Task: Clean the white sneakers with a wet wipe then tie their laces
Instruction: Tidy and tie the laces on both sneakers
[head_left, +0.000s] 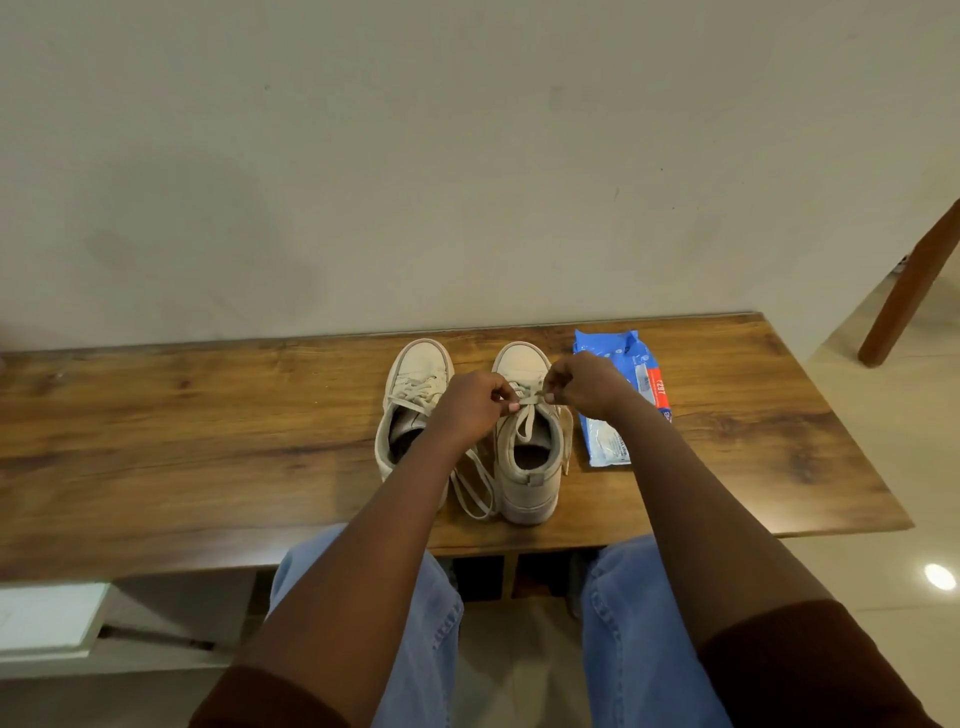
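Tying appeared to be under way as a person sat at a wooden table (208, 441), both white sneakers standing side by side toward its far edge, toes pointing at the wall. On the left, the left sneaker (418, 364) showed loose lacing and no visible bow. Slack lace ends (472, 493) trailed on the table between the two shoes, though which shoe they belonged to could not be told. The left hand (475, 405) pinched a lace (524, 421) over the tongue of the right sneaker (527, 488). Opposite it, the right hand (587, 384) pinched the other end, the strand drawn taut between them. Further right lay the blue wet wipe pack (605, 441), flat, just beside the right sneaker; no loose wipe was in sight. On that evidence the wiping looked finished, the right shoe's knot was in progress, and the left shoe's remained to be done.
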